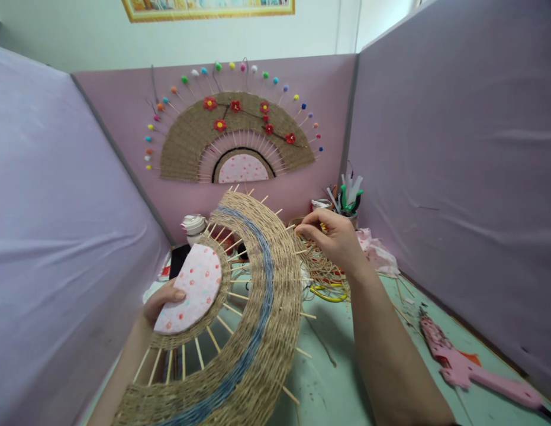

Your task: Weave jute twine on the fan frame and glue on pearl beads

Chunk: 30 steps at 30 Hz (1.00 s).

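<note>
Here's the woven fan (284, 278), tilted above the tabletop (319, 349) around the middle, the left hand (163, 300) gripping its pink dotted half-circle (197, 287), thumb in front, fingers hidden behind. Over at the right edge, the right hand's (332, 236) fingers close into a pinch by one stick's tip (290, 227), though I can't tell whether they grip it! Far beyond, a flowered fan (248, 115) spreads across the partition (115, 106).

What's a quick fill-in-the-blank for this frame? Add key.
The left hand holds the woven fan, whose curved stripe is ____.
The right hand is at that fan's ____ (inner or outer) edge.
Flowers on the backdrop fan have ____ petals.
The glue gun on the table is mostly ____.

Key: blue; outer; red; pink.
</note>
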Available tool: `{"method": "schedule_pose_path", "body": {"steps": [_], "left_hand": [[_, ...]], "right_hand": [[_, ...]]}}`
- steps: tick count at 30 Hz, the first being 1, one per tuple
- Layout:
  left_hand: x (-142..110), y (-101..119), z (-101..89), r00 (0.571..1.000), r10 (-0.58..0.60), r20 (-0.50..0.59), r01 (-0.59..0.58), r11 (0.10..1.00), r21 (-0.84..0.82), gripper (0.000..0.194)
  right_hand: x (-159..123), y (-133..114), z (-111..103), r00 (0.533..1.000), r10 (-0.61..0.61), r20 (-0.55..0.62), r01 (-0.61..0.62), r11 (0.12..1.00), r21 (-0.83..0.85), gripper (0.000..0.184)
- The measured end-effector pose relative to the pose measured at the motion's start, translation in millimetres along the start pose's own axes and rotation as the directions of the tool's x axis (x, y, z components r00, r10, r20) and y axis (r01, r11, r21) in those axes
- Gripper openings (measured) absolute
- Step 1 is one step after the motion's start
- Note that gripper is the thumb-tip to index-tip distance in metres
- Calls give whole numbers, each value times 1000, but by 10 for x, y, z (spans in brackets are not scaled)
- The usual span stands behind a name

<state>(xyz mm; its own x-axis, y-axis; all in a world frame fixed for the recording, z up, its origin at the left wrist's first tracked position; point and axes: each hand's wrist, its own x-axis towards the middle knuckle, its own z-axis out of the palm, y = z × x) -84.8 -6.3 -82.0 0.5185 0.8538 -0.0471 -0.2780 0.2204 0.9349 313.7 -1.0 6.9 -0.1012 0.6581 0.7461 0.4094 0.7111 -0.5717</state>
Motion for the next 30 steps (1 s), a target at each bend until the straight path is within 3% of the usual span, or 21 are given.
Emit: {"method": "schedule_pose_path", "body": {"steps": [3,6,12,18,24,27,30], "left_hand": [[4,11,35,999,-27,21,27,1000,-3,52],[0,25,70,998,-61,-28,62,998,26,59],[-34,77,207,991,-104,-87,110,991,75,71],[-94,157,270,989,-132,-66,137,988,74,55],[-92,135,248,995,-96,-21,97,995,37,39],[-88,146,251,991,-117,-70,123,989,82,43],[-63,142,269,990,-133,-39,136,986,94,56]], "right_hand": [[5,8,-10,999,-26,25,26,1000,12,11],[9,-1,-8,998,-34,62,32,999,26,13],[8,7,2,994,40,100,-47,996,72,9],[-5,86,22,982,127,140,-147,978,145,12],[-6,109,110,948,150,282,-216,952,218,17],[-5,138,145,936,161,312,-242,940,239,19],[-1,189,153,937,186,295,-262,934,244,19]]}}
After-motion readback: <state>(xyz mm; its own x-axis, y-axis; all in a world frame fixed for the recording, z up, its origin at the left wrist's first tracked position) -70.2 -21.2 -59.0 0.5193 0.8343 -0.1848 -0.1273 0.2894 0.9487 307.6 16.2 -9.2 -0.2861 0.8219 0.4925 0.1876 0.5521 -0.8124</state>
